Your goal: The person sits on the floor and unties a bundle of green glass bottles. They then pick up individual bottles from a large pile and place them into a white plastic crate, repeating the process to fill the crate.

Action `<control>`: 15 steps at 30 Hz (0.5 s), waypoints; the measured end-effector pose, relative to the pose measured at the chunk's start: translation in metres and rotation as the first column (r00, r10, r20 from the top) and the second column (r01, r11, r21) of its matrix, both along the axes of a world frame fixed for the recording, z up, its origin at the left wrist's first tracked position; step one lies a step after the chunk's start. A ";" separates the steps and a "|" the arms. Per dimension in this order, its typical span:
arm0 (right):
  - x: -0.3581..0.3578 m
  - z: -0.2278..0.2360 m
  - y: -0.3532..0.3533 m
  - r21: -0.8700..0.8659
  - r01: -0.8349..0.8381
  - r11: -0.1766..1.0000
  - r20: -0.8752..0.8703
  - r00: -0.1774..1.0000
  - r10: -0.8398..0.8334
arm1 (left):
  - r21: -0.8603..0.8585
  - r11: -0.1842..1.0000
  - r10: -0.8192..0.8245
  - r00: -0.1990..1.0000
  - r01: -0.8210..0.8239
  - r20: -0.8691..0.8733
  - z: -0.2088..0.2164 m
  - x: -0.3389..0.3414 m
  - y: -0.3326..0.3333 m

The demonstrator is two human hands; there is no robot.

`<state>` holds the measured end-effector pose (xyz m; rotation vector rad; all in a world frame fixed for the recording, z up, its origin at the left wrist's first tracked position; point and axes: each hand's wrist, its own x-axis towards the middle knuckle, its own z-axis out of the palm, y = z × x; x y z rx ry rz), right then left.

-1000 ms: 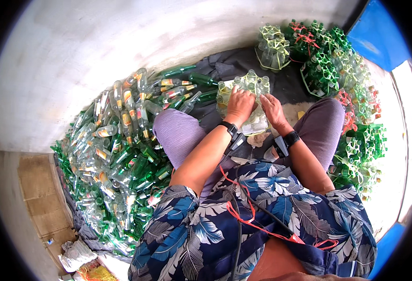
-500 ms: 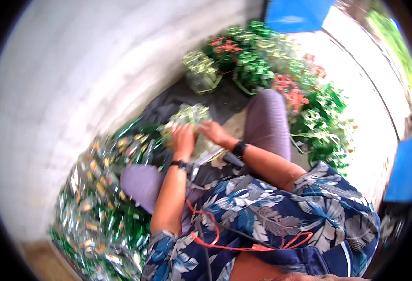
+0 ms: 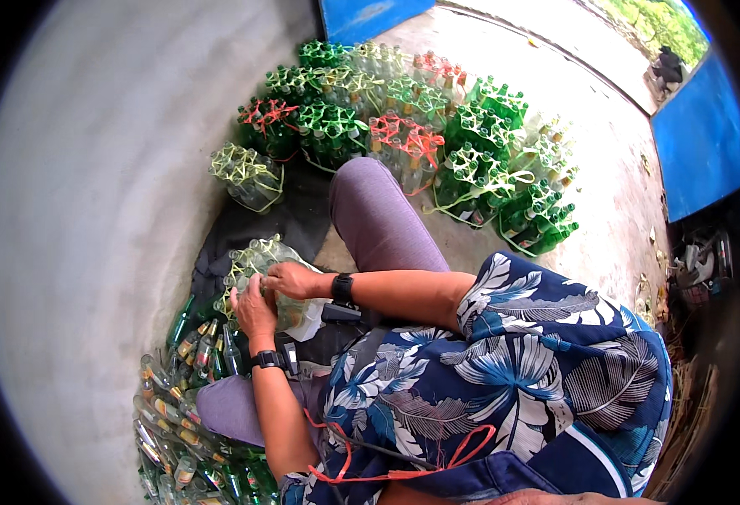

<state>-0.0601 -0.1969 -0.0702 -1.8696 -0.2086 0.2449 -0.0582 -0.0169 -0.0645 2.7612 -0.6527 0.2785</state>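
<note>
In front of my folded legs stands a bundle of clear glass bottles (image 3: 281, 251), laced around the necks with yellow-green plastic strapping (image 3: 256, 250). My left hand (image 3: 254, 311) is at the bundle's near left side, its fingers bent in on the strapping among the bottle necks. Right beside it, my right hand (image 3: 294, 280) has its fingers closed at the near edge of the same bundle, pinching the strapping. The fingertips and the exact strand between them are partly hidden. Under my right wrist lie a white piece (image 3: 305, 323) and a black block-like object (image 3: 341, 313).
Loose bottles (image 3: 186, 421) lie heaped at the left by my knee. Several strapped bundles of green bottles (image 3: 475, 177) and clear bottles (image 3: 252, 177) stand ahead. A pale wall (image 3: 92, 210) rises at left. Dark cloth (image 3: 231, 223) covers the floor, and red strapping (image 3: 361, 475) crosses my lap.
The view has swung to the right, so everything sits further left in the picture, and the blur is gone. My hands stay together on the same clear-bottle bundle.
</note>
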 end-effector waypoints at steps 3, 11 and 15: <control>0.000 -0.003 -0.004 0.057 0.002 0.998 0.054 0.999 -0.006 | 0.026 0.999 -0.040 0.999 0.039 0.032 -0.007 0.001 0.000; 0.013 -0.039 -0.004 -0.169 -0.022 0.985 0.333 0.940 0.078 | -0.032 0.999 -0.029 1.000 0.029 0.009 0.006 -0.006 -0.003; 0.016 -0.042 -0.006 -0.268 -0.004 0.963 0.464 0.876 0.132 | 0.000 1.000 -0.001 1.000 0.001 -0.019 0.005 -0.002 -0.005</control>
